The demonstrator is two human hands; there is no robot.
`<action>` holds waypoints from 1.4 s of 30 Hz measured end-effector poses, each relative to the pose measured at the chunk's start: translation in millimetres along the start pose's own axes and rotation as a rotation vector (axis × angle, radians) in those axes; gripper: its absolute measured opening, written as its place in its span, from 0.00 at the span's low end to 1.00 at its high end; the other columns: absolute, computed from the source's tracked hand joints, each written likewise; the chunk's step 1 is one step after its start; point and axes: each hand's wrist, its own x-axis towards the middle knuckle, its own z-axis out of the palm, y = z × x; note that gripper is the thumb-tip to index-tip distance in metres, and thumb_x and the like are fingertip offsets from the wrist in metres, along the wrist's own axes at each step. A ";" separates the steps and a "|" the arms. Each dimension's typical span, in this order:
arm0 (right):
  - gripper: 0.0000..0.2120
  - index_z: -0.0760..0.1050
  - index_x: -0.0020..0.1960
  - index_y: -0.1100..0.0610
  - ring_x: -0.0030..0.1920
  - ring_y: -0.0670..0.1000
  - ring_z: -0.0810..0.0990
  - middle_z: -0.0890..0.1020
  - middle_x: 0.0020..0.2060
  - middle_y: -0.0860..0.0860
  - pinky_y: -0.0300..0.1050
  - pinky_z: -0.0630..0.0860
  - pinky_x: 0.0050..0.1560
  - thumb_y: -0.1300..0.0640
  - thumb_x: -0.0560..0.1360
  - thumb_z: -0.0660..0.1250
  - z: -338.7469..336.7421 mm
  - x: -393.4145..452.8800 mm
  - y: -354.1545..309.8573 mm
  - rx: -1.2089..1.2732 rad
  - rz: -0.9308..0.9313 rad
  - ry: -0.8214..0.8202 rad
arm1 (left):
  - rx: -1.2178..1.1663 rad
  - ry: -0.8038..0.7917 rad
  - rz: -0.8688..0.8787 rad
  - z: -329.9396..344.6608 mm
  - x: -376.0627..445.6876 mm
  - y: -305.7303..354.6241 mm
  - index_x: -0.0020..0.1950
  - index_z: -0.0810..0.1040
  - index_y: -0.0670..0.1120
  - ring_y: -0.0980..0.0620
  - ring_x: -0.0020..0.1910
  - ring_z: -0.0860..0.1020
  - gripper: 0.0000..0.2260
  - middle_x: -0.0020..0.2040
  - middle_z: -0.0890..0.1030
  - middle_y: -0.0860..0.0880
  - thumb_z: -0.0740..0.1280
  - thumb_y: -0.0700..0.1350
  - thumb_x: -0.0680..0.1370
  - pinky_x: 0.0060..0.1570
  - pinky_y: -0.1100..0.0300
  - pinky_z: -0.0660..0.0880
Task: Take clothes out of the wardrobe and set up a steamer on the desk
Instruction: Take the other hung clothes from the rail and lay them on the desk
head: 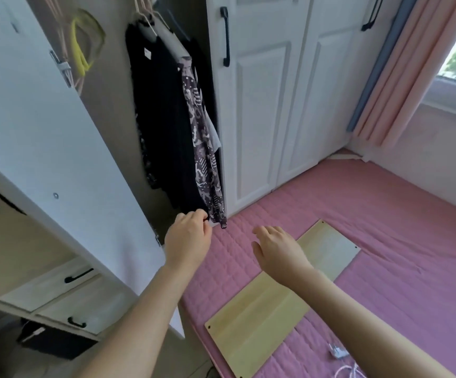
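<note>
The wardrobe stands open, its white door swung out to the left. Inside hang a long black garment and a patterned purple dress on pale hangers. My left hand is at the lower hem of the patterned dress, fingers pinched at the fabric's bottom edge. To its right, my right hand hovers open over the pink bed, fingers spread, holding nothing. No steamer is visible.
A pink quilted bed lies below the closed wardrobe doors. A pale wooden board rests on it, with a white cable and plug near its lower end. White drawers sit at lower left. Pink curtains hang by the window.
</note>
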 end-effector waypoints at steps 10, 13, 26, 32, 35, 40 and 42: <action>0.13 0.71 0.60 0.59 0.57 0.55 0.75 0.80 0.52 0.53 0.49 0.76 0.49 0.54 0.81 0.54 -54.2 133.4 -11.0 0.041 -0.085 0.111 | -0.141 0.190 -0.235 -34.5 146.8 9.5 0.50 0.77 0.48 0.47 0.43 0.77 0.06 0.41 0.80 0.50 0.60 0.45 0.79 0.37 0.50 0.78; 0.14 0.72 0.60 0.59 0.57 0.55 0.75 0.80 0.53 0.54 0.50 0.75 0.50 0.54 0.81 0.54 -70.9 176.1 -15.3 0.057 -0.092 0.128 | -0.211 0.229 -0.313 -46.3 190.4 12.0 0.49 0.77 0.49 0.47 0.41 0.77 0.07 0.40 0.79 0.50 0.60 0.46 0.80 0.35 0.52 0.76; 0.12 0.72 0.56 0.61 0.48 0.58 0.79 0.81 0.47 0.55 0.54 0.79 0.46 0.55 0.80 0.55 -119.3 324.8 -33.5 0.114 -0.158 0.139 | -0.146 0.295 -0.408 -75.8 328.2 -8.8 0.52 0.78 0.46 0.47 0.41 0.72 0.09 0.46 0.79 0.47 0.60 0.45 0.80 0.38 0.55 0.67; 0.12 0.72 0.57 0.60 0.45 0.58 0.79 0.80 0.47 0.55 0.54 0.78 0.44 0.56 0.80 0.55 -143.5 386.0 -51.7 0.137 -0.198 0.223 | -0.121 0.306 -0.381 -84.7 382.7 -15.2 0.53 0.77 0.46 0.45 0.46 0.75 0.09 0.51 0.79 0.46 0.61 0.48 0.79 0.40 0.55 0.69; 0.11 0.71 0.59 0.60 0.48 0.56 0.78 0.79 0.52 0.55 0.55 0.79 0.48 0.56 0.80 0.57 -150.4 413.1 -61.1 0.181 -0.200 0.273 | -0.078 0.271 -0.348 -81.8 403.8 -21.8 0.56 0.76 0.45 0.43 0.53 0.77 0.12 0.55 0.78 0.46 0.63 0.52 0.78 0.43 0.52 0.73; 0.12 0.69 0.62 0.61 0.47 0.53 0.77 0.78 0.51 0.55 0.45 0.75 0.43 0.57 0.80 0.58 -153.6 450.6 -74.1 0.180 -0.259 0.260 | -0.044 0.237 -0.357 -75.5 422.8 -37.1 0.58 0.75 0.45 0.42 0.53 0.77 0.19 0.56 0.77 0.46 0.67 0.57 0.75 0.46 0.49 0.76; 0.14 0.68 0.63 0.62 0.47 0.54 0.78 0.79 0.50 0.56 0.48 0.78 0.44 0.57 0.80 0.58 -155.1 462.5 -80.3 0.178 -0.262 0.248 | -0.033 0.239 -0.355 -72.7 425.5 -42.1 0.57 0.75 0.44 0.42 0.52 0.78 0.20 0.55 0.77 0.46 0.67 0.58 0.74 0.45 0.50 0.75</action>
